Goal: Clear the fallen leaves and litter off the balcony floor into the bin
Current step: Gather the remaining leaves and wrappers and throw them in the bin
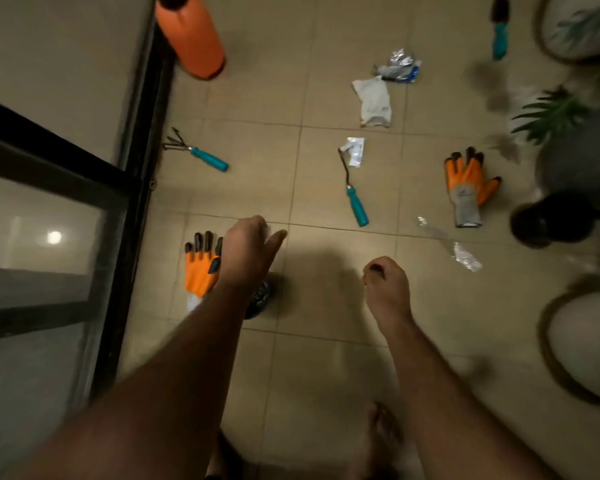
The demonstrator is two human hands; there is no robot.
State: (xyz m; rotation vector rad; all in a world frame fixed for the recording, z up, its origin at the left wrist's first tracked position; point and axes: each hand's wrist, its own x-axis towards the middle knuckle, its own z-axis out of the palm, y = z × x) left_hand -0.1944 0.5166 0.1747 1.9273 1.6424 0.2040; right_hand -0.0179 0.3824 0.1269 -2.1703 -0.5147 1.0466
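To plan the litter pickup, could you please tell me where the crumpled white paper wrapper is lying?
In the head view, the crumpled white paper wrapper lies upper right of centre, touching the crumpled silver foil packet.

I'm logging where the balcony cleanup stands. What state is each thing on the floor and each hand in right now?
Left hand: fingers curled, something pale in its grip.
Right hand: fingers curled, nothing seen in it.
White crumpled paper wrapper: lying on the tiles.
Silver crumpled foil packet: on the tiles, beside the wrapper.
Clear plastic film strip: flat on the floor.
Orange gardening glove near the plants: lying flat, unworn.
Orange bottle: by the door frame.
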